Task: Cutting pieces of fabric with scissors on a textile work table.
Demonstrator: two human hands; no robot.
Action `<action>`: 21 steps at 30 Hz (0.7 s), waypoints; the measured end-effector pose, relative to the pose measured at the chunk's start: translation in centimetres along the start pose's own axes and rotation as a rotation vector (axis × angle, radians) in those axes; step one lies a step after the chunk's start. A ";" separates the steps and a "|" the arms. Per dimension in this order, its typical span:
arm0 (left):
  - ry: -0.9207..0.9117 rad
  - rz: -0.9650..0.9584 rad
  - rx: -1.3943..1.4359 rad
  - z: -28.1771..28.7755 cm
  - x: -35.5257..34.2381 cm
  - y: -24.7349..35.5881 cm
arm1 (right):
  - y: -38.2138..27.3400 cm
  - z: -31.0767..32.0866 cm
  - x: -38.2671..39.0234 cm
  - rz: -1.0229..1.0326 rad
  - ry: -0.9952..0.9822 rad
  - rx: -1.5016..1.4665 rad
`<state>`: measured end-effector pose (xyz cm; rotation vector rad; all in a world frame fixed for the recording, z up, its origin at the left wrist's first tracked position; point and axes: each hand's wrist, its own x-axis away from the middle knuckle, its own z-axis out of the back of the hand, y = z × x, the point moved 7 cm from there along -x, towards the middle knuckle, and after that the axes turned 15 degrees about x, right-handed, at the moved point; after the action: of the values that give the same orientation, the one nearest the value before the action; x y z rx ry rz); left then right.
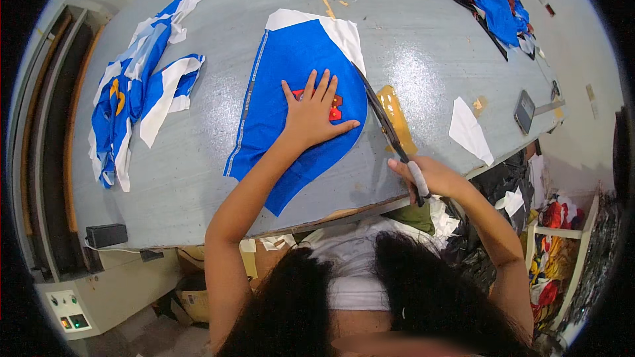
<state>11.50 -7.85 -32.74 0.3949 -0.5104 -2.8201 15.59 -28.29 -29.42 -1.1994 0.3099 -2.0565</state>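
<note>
A blue fabric piece (297, 49) lies flat on the table, with a white border along its top and upper right. A pale printed strip runs down its left side, and a red patch shows partly under my fingers. My left hand (311, 116) is spread flat on the cloth. In my right hand (433, 177) is a pair of long dark scissors (387, 122) with a pale wrapped handle. Their blades reach up along the cloth's right edge, tips at the white border. Whether the blades are parted is hard to make out.
The grey table (218, 6) holds blue-and-white fabric pieces (132, 92) at left and a fabric pile (493, 10) at far right. A white scrap (468, 131), brown tape (397, 122) and a phone-like device (524, 112) lie to the right. A black box (106, 235) sits near the left front edge.
</note>
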 end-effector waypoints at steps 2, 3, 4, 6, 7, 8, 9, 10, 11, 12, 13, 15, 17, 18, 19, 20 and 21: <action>-0.022 0.012 -0.011 0.0 -0.1 0.0 | -0.1 0.2 -0.3 -0.013 0.014 -0.009; -0.027 0.017 -0.008 0.0 -0.1 -0.1 | 0.0 0.3 -0.4 -0.027 0.030 -0.020; -0.033 0.021 -0.005 0.0 0.0 -0.1 | -0.1 0.3 -0.5 -0.027 0.028 -0.020; -0.036 0.025 -0.007 0.0 0.0 -0.1 | 0.1 0.3 -0.5 -0.052 0.037 0.024; -0.037 0.027 -0.009 0.0 0.0 -0.1 | 0.3 0.3 -0.6 -0.053 0.037 0.024; -0.038 0.026 -0.008 0.0 -0.1 -0.1 | 0.5 0.2 -0.6 -0.054 0.037 0.017; -0.044 0.026 -0.013 0.0 -0.1 -0.1 | 0.7 0.2 -0.7 -0.053 0.038 0.010; -0.050 0.026 -0.017 -0.1 -0.1 -0.2 | 0.9 0.1 -0.8 -0.052 0.037 0.010; -0.050 0.027 -0.018 -0.1 -0.1 -0.2 | 0.9 0.2 -0.9 -0.037 0.046 0.017; -0.052 0.027 -0.015 -0.1 -0.1 -0.2 | 1.0 0.2 -1.0 -0.022 0.057 0.022; -0.053 0.027 -0.012 -0.1 -0.1 -0.3 | 1.1 0.2 -1.0 -0.022 0.056 0.022; -0.052 0.027 -0.016 -0.2 -0.1 -0.4 | 1.2 0.2 -1.0 -0.019 0.048 0.002; -0.049 0.029 -0.021 -0.1 -0.1 -0.5 | 1.2 0.5 -0.9 -0.022 0.053 0.040; -0.045 0.026 -0.013 0.0 -0.1 -0.4 | 1.3 0.8 -0.8 -0.027 0.060 0.077; -0.041 0.023 -0.005 0.2 -0.1 -0.4 | 1.4 1.0 -0.8 -0.025 0.059 0.079; -0.040 0.025 -0.006 0.2 -0.1 -0.4 | 1.6 1.2 -0.7 -0.014 0.031 0.070; -0.045 0.030 -0.002 0.3 -0.1 -0.5 | 1.6 1.3 -0.8 -0.002 0.002 0.064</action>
<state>11.44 -7.28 -32.65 0.3217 -0.5177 -2.8062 17.64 -28.75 -30.11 -1.1601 0.2423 -2.0539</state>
